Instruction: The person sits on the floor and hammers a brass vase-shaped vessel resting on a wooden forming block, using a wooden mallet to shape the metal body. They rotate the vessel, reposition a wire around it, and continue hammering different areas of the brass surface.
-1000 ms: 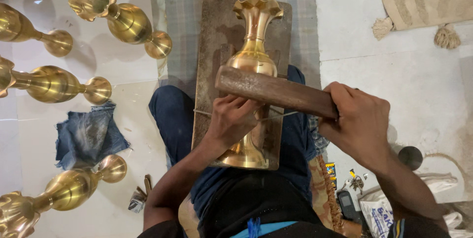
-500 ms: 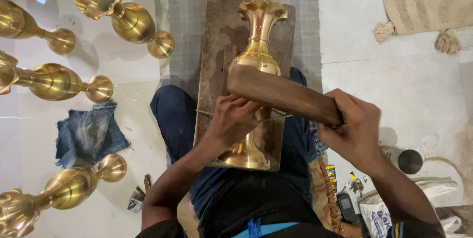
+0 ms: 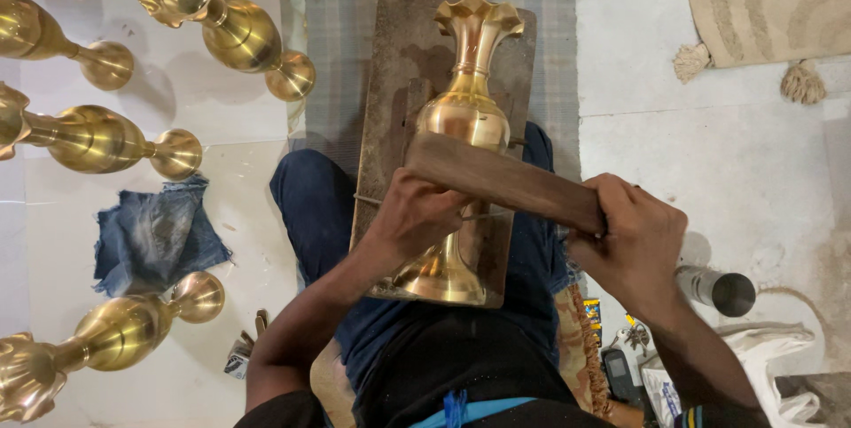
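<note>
Left hand (image 3: pixel 417 215) grips the brass vase (image 3: pixel 461 127) at its stem; right hand (image 3: pixel 634 237) clenched on a wooden bat (image 3: pixel 501 182) laid across the vase's belly. Vase lies lengthwise mid-board (image 3: pixel 390 82), flared mouth toward the far edge. Shaping judged mid-course; four like vases lie on the floor, left.

Vase (image 3: pixel 468 118) stem hidden behind left hand (image 3: pixel 417 215); wooden block (image 3: pixel 501 182) end inside right hand (image 3: pixel 634 242).
</note>
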